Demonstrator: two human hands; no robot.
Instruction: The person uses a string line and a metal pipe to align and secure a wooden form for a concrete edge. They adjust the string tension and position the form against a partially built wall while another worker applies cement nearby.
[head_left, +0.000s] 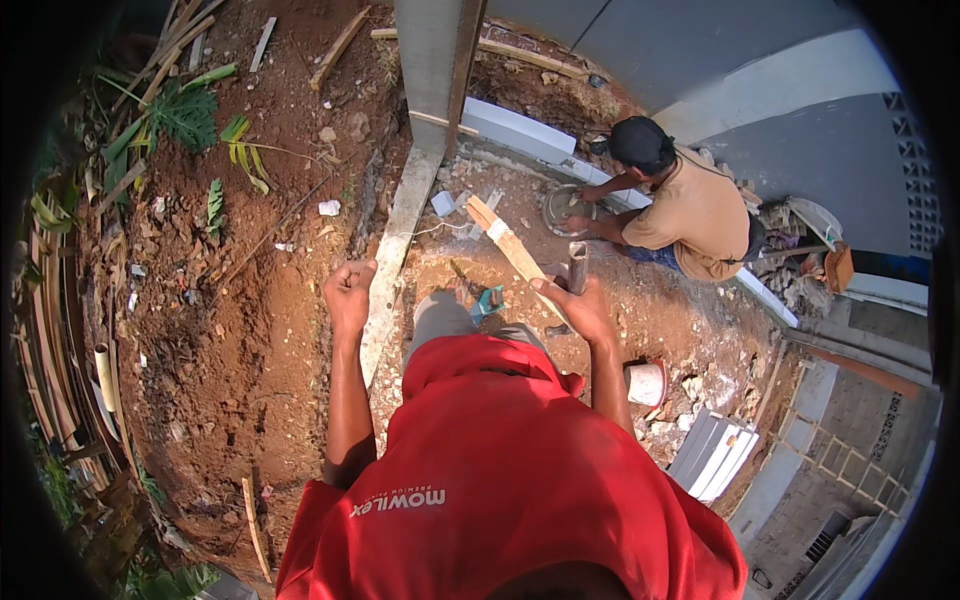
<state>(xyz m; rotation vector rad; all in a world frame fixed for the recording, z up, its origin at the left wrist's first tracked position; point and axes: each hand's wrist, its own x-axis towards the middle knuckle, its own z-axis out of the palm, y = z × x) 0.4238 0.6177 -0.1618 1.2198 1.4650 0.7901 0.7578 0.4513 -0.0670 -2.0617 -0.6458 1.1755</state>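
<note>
My right hand (578, 300) is closed round a pale wooden strip (510, 245) and an upright hollow metal handle (577, 260); a dark metal piece, possibly a hammer head, shows below the fingers (557, 331). My left hand (350, 290) is raised beside a long concrete edge (400, 220), fingers curled; what they hold, if anything, I cannot make out. A teal tool (490, 300) lies on the dirt beneath me, beyond my red shirt. A white cable (440, 225) runs near the strip's far end.
A co-worker (700, 215) in a tan shirt bends at the right, hands on a round container (560, 207). A concrete post (430, 70) rises ahead. A bucket (645, 385) and pale panels (705, 460) sit at right. Dirt, boards and plants (180, 120) cover the left.
</note>
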